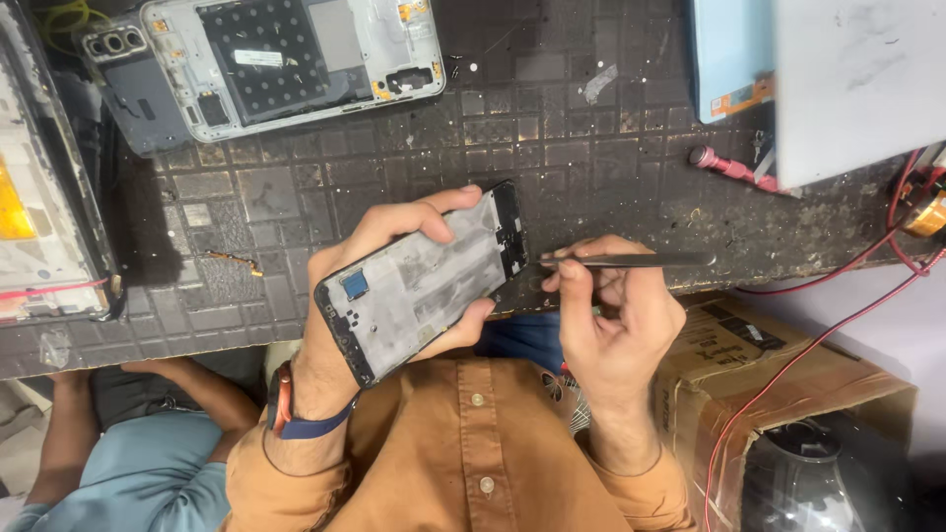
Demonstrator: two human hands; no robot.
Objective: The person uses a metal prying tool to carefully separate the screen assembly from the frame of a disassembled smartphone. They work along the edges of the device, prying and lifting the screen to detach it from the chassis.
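Observation:
My left hand point(370, 258) grips an opened phone frame point(424, 281), its grey inner side up with a small blue part near one end. It is held tilted over the near edge of the dark work mat point(552, 167). My right hand point(616, 315) pinches dark metal tweezers point(631, 261), which lie level with their tip pointing left, just beside the frame's upper right end. I cannot tell whether the tip touches the frame.
Another opened phone point(296, 59) lies at the back left, a further device point(44, 197) at the left edge. A small flex part point(236, 261) rests on the mat. A pink-handled tool point(729, 167), red wires point(838, 276) and a cardboard box point(778, 365) sit at right. Another person point(118, 453) sits lower left.

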